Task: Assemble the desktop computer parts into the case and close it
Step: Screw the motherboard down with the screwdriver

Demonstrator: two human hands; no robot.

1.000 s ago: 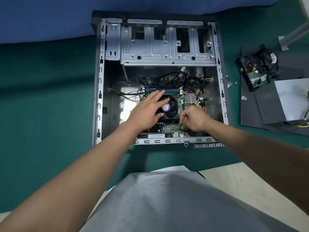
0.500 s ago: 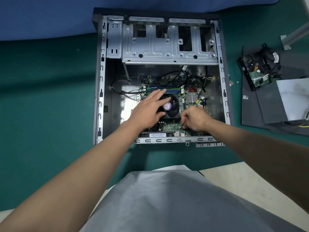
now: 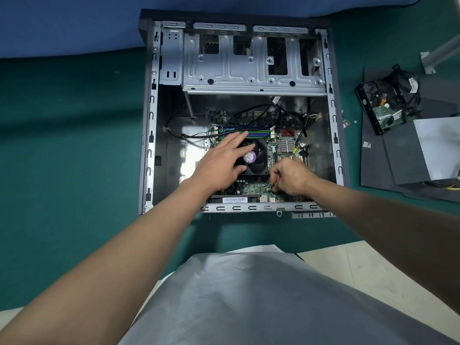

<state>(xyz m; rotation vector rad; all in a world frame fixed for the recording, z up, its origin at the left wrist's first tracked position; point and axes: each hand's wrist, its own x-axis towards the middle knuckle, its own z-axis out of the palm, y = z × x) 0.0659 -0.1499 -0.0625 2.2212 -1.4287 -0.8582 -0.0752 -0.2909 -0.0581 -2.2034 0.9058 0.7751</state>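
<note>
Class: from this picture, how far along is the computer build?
Done: motherboard and CPU fan sit inside the case. In hand: left hand rests on the fan, right hand pinches thin wires. Left: hard drive and power supply lie outside the open case.

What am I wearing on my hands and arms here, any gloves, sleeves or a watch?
Nothing: the left hand and right hand are ungloved, with no rings, watch or sleeves visible. The only clothing in view is a grey fabric garment.
</note>
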